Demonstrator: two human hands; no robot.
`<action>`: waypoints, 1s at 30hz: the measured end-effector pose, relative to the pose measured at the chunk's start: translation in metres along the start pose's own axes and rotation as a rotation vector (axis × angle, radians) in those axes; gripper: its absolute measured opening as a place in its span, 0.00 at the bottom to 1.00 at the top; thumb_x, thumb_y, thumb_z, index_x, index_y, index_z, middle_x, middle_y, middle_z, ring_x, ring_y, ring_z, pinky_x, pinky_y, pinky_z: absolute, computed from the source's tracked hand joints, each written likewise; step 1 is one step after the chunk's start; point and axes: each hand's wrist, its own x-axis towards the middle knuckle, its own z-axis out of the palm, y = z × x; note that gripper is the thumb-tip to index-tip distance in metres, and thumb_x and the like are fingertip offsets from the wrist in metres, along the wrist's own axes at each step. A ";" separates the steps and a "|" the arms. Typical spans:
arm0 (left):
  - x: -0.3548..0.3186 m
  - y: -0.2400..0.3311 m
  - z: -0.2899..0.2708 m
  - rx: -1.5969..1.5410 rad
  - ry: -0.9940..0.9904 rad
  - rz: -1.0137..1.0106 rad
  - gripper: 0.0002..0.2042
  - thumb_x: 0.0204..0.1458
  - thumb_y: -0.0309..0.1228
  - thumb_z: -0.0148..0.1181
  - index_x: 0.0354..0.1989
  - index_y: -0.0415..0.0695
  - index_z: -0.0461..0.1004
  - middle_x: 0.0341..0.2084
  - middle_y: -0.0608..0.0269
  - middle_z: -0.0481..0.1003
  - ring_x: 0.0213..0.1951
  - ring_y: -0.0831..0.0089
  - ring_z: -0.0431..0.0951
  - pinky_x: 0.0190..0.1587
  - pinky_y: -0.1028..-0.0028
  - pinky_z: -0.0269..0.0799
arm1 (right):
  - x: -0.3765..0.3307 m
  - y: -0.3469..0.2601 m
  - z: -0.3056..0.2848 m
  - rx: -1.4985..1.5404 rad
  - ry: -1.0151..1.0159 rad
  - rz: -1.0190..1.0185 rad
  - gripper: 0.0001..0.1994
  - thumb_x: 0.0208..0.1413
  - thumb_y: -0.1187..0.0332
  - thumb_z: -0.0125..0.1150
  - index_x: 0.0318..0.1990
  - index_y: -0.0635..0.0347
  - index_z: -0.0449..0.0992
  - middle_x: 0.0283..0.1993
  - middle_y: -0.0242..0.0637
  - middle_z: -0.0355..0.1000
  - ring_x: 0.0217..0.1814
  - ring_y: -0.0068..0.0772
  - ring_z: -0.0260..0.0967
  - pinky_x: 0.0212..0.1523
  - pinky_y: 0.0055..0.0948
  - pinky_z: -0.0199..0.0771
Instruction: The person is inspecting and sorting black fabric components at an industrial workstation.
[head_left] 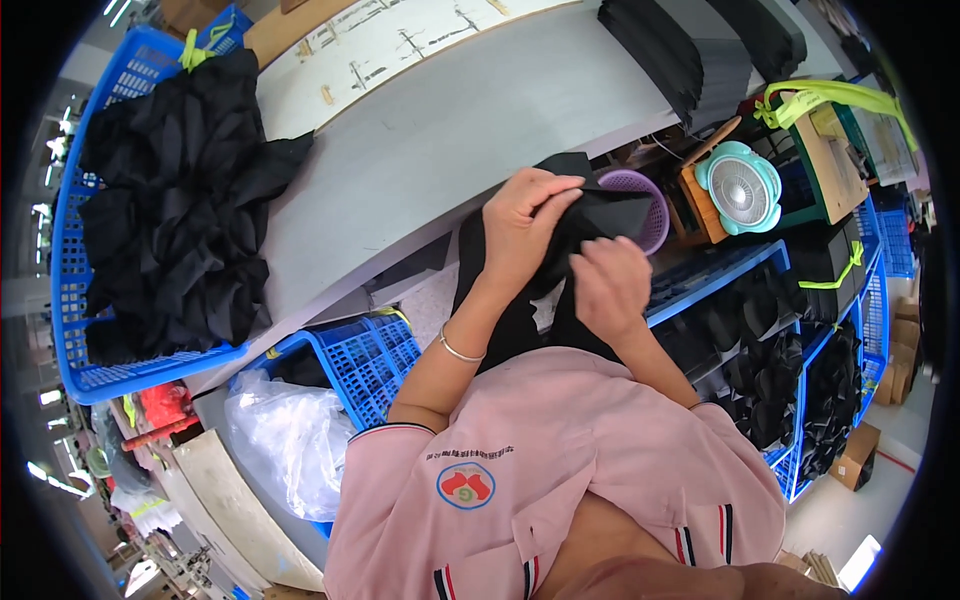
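My left hand [525, 222], with a bracelet on its wrist, pinches a black fabric piece [615, 212] between thumb and fingers. The cloth hangs over my lap in front of the grey table's edge, with one flat corner pointing right. Just below that corner is my right hand [612, 285], slightly blurred, its fingers curled inward close to the cloth. Whether those fingers grip anything is hidden. A purple basket [656, 222] stands right behind the fabric, partly covered by it.
A blue crate [72, 290] heaped with black cloth pieces stands at the left. Black stacks [655, 60] lie on the grey table [440, 150] at the far right. A small teal fan [742, 187] sits beyond the purple basket. Blue crates [790, 470] with black pieces flank my right side.
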 end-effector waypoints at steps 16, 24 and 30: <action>-0.091 0.044 0.028 -0.115 -0.359 0.012 0.07 0.49 0.22 0.65 0.37 0.42 0.82 0.28 0.62 0.77 0.30 0.70 0.78 0.32 0.76 0.72 | -0.012 0.030 0.032 0.289 -0.410 0.589 0.15 0.58 0.76 0.52 0.54 0.59 0.72 0.49 0.43 0.75 0.51 0.39 0.74 0.53 0.34 0.73; -0.120 0.054 0.027 -0.250 -0.413 -0.066 0.06 0.52 0.21 0.64 0.38 0.40 0.82 0.28 0.62 0.77 0.30 0.74 0.76 0.31 0.77 0.70 | -0.017 0.015 0.024 0.576 -0.391 0.729 0.16 0.59 0.75 0.51 0.55 0.59 0.70 0.50 0.43 0.75 0.51 0.38 0.74 0.52 0.33 0.74; -0.127 0.063 0.021 -0.281 -0.485 -0.106 0.06 0.51 0.23 0.63 0.37 0.39 0.81 0.29 0.63 0.76 0.33 0.69 0.76 0.36 0.74 0.71 | -0.016 0.005 0.021 0.855 -0.310 0.953 0.16 0.60 0.74 0.51 0.56 0.60 0.68 0.50 0.43 0.75 0.52 0.36 0.74 0.52 0.32 0.74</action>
